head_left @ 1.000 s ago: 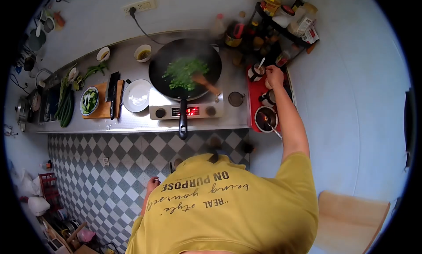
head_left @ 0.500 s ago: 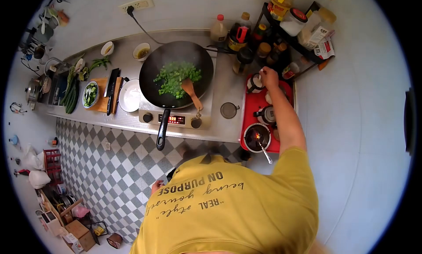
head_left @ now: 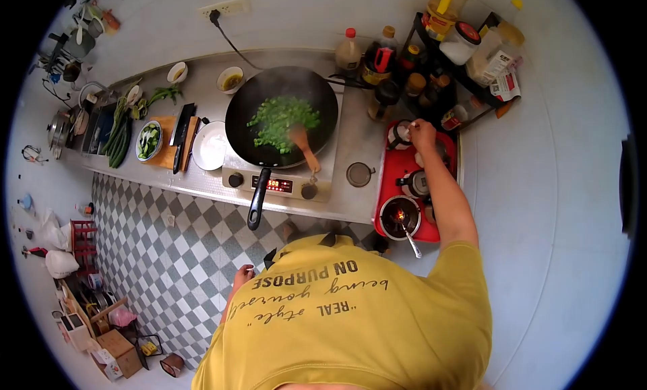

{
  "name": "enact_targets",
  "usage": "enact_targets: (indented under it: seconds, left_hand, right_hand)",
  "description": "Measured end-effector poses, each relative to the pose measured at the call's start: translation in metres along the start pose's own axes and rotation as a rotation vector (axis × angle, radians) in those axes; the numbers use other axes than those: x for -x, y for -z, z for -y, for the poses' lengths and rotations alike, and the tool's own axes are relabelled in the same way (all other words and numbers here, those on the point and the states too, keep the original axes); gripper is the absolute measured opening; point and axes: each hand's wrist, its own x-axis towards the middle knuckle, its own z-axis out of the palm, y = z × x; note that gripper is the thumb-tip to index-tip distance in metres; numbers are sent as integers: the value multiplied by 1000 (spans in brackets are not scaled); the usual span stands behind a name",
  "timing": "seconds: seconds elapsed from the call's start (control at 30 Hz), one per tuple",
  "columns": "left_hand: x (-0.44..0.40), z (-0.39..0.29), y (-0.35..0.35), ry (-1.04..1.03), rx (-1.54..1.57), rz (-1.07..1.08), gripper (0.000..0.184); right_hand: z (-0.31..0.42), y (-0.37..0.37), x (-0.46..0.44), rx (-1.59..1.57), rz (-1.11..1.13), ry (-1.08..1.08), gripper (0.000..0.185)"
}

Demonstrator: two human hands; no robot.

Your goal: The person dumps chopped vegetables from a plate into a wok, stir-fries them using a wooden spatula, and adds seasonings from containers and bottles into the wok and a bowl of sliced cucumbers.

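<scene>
Jar [head_left: 397, 136] — beside right hand [head_left: 422, 134], on tray [head_left: 391, 172]

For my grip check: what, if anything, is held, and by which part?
The right hand is at the top of a container; whether it grips anything can't be told. The left hand is too small to tell.
</scene>
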Motion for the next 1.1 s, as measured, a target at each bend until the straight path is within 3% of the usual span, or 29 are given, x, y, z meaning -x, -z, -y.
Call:
enact_targets:
  seconds: [0.27,0.53,0.67,1.1]
  left_hand:
    - [-10,-11,8,12,6,37,25]
    - [-8,-14,17,104,31,33,23]
    - [-21,4,22,-9,51,54,24]
    - [-19,-21,29,153,124,19,23]
  right_hand:
    - [-18,3,-4,-254,-7,-256,11]
    - [-14,10,1,-293,-39,-335,11]
    - [-13,10,0,-476,-126,-409,11]
    - [-11,22,-8,-610,-287,-417,11]
